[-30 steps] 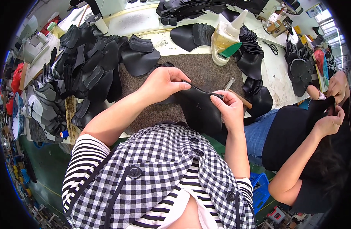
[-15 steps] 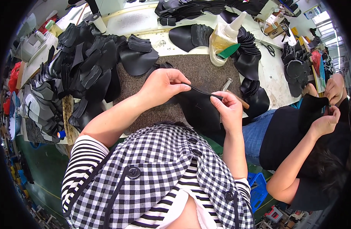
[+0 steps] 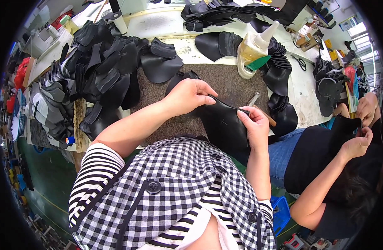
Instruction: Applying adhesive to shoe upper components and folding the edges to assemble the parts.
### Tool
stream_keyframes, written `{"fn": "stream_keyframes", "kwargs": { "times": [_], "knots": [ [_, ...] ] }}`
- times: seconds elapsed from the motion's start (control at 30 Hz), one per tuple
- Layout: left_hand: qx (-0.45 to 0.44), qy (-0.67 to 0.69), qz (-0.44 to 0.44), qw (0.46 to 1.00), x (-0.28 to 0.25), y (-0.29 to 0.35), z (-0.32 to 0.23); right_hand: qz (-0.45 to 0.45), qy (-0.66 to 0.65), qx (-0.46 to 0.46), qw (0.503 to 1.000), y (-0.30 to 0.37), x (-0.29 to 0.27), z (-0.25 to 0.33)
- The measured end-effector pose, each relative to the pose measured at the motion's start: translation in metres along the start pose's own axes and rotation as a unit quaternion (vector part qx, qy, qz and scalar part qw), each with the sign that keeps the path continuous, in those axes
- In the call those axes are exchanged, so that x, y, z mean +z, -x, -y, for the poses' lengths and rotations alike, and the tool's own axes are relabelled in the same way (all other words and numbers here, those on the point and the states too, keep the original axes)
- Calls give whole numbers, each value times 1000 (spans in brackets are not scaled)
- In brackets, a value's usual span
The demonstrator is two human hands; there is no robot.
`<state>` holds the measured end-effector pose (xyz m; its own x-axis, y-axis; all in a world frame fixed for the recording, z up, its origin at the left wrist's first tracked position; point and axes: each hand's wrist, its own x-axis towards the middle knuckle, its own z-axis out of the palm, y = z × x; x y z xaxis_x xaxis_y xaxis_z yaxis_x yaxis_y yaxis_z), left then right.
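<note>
The black panel (image 3: 224, 126) seemed light, pliant; left grip (image 3: 189, 96) and right grip (image 3: 256, 126) aptly pinched its far edge.

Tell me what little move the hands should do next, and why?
Maybe slide the left hand slightly along the black piece toward the right hand, pinching the upper edge: both hands hold that edge, but no fingers press the stretch between them.

A: Counts?
B: Left hand (image 3: 186, 98), right hand (image 3: 255, 127): two. Held black piece (image 3: 225, 128): one. White-nozzled bottle (image 3: 249, 50): one. Scissors (image 3: 301, 63): one pair, far right.
A: Left pile (image 3: 103, 62)?
B: Overlapping pieces (image 3: 116, 89), can't count.
</note>
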<state>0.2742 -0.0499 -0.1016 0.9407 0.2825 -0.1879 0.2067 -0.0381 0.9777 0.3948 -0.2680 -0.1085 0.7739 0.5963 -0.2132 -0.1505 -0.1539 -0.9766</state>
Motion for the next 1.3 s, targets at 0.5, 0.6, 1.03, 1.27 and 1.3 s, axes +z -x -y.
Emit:
{"fn": "stream_keyframes", "kwargs": {
  "times": [0.5,0.6,1.03,1.27,1.3],
  "knots": [
    [-48,-39,25,998,19,27,71,-3,33,-24,999,-5,-52,-51],
    [-77,-116,106,985,11,35,96,-3,45,-34,998,-12,-69,-65],
    [81,-208,-243,944,-40,-25,132,-144,455,-190,858,-74,-40,-115],
    [34,-416,-72,906,-49,-91,102,37,340,-76,937,-60,60,-106],
    [36,-417,-64,906,-46,-91,101,40,333,-29,942,-61,69,-113]
  ]
}}
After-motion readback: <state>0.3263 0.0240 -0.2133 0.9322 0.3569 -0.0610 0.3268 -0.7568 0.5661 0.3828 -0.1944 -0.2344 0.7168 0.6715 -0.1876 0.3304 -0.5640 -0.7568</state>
